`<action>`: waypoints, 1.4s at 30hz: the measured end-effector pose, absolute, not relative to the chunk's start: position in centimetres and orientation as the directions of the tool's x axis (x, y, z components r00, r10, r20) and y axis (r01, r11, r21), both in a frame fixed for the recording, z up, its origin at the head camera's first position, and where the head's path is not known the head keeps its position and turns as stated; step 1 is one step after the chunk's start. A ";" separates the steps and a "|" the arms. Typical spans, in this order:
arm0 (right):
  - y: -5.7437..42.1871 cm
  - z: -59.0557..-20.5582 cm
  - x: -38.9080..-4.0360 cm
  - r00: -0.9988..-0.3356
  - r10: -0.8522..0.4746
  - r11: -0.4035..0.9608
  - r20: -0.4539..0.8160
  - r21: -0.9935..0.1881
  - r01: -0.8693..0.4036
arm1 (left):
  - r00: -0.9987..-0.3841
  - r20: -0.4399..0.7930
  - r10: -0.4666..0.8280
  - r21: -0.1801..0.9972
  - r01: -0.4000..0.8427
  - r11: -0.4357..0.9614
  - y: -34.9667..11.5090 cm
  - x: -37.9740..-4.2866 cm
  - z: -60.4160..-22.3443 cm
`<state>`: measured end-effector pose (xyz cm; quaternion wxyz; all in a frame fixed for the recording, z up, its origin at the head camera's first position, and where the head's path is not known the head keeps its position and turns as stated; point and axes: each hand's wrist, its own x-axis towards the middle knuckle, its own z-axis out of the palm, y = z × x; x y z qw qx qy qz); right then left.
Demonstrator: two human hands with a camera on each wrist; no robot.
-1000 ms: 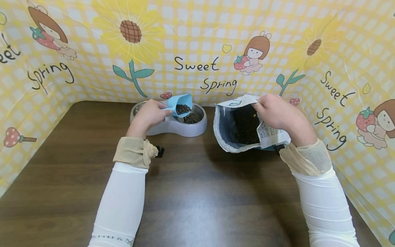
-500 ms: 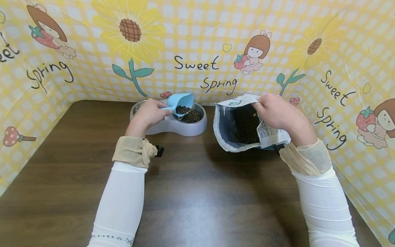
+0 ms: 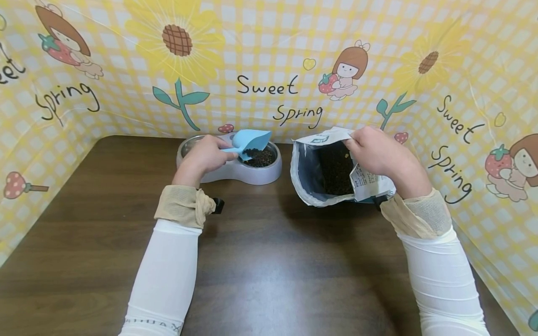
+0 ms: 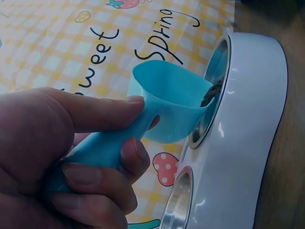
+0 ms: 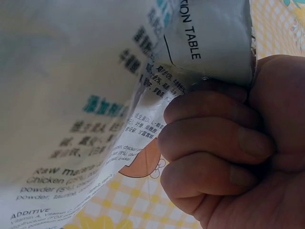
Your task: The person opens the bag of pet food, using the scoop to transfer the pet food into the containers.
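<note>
My left hand [image 3: 205,155] grips the handle of a light blue scoop [image 3: 252,138]. The scoop is tilted over the right bowl of a white double pet bowl [image 3: 239,175], its lip down at the bowl. Dark kibble [image 3: 261,159] lies in that bowl, and in the left wrist view some kibble [image 4: 209,95] shows at the scoop's lip. The left steel bowl [image 4: 177,205] is partly hidden by my hand in the head view. My right hand [image 3: 375,151] holds the top edge of an open pet food bag [image 3: 304,175]; dark kibble [image 3: 335,172] is inside.
A brown wooden table [image 3: 235,261] carries the bowl and the bag, which stand near its back. A yellow checked cloth [image 3: 269,56] with printed flowers rises behind and on both sides.
My left hand has turned the scoop further over toward the right, and its kibble has mostly gone from view. My right hand and the bag have stayed in place.
</note>
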<state>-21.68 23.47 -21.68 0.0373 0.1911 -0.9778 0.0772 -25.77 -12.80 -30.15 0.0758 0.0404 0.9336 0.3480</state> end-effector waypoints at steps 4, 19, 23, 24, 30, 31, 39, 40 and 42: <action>23.5 -21.7 -21.7 -0.925 -0.367 0.916 0.101 -0.133 -0.378 | -0.989 -0.086 0.119 0.638 0.037 0.769 -13.0 -25.8 -30.1; 23.6 -21.6 -21.6 -0.927 -0.361 0.920 0.097 -0.127 -0.371 | -0.995 -0.060 0.081 0.603 0.029 0.797 -12.9 -25.7 -29.9; 23.6 -21.5 -21.6 -0.929 -0.360 0.920 0.092 -0.130 -0.369 | -0.995 -0.067 0.077 0.605 0.021 0.796 -12.9 -25.7 -29.8; 23.5 -21.5 -21.6 -0.929 -0.360 0.920 0.091 -0.131 -0.369 | -0.995 -0.069 0.075 0.603 0.018 0.797 -13.0 -25.6 -29.8; 23.4 -21.5 -21.7 -0.925 -0.371 0.915 0.088 -0.138 -0.380 | -0.996 -0.054 0.076 0.612 0.028 0.790 -13.3 -25.4 -29.6; 23.4 -21.5 -21.8 -0.924 -0.372 0.914 0.086 -0.140 -0.381 | -0.996 -0.048 0.075 0.617 0.030 0.787 -13.3 -25.4 -29.5; 23.4 -21.4 -21.7 -0.922 -0.376 0.911 0.089 -0.145 -0.385 | -0.998 0.029 0.061 0.612 0.066 0.788 -13.3 -25.0 -29.1; 23.4 -21.4 -21.7 -0.923 -0.374 0.912 0.091 -0.145 -0.383 | -0.998 0.036 0.059 0.619 0.068 0.783 -13.3 -24.8 -28.9; 23.4 -21.4 -21.7 -0.923 -0.372 0.913 0.093 -0.140 -0.383 | -0.997 0.046 0.060 0.638 0.075 0.766 -13.3 -24.5 -28.4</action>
